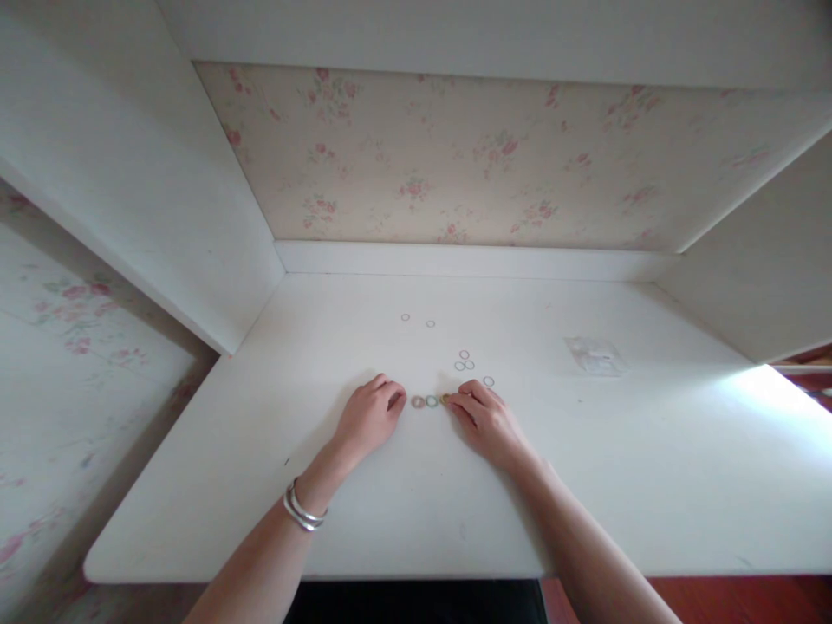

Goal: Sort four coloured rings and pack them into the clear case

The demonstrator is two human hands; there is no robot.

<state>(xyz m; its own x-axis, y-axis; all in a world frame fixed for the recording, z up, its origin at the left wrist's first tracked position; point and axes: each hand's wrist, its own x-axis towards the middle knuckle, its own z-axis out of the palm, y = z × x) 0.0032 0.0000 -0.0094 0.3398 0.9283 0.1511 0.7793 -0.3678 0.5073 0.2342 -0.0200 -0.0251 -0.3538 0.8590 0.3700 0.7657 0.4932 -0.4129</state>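
Three small coloured rings lie in a short row between my hands: a pinkish ring, a green ring and a yellow ring. My right hand pinches the yellow ring at the right end with its fingertips. Just left of the pinkish ring, my left hand rests on the table with fingers curled and thumb drawn in. Whatever those fingers may hold is hidden. Beyond my right hand are three thin pale rings touching in a cluster. A single pale ring lies close to its knuckles.
Farther back on the white table lie two thin rings, set apart. A clear plastic bag lies to the right. White panels stand at the sides, and a flowered wall closes off the back.
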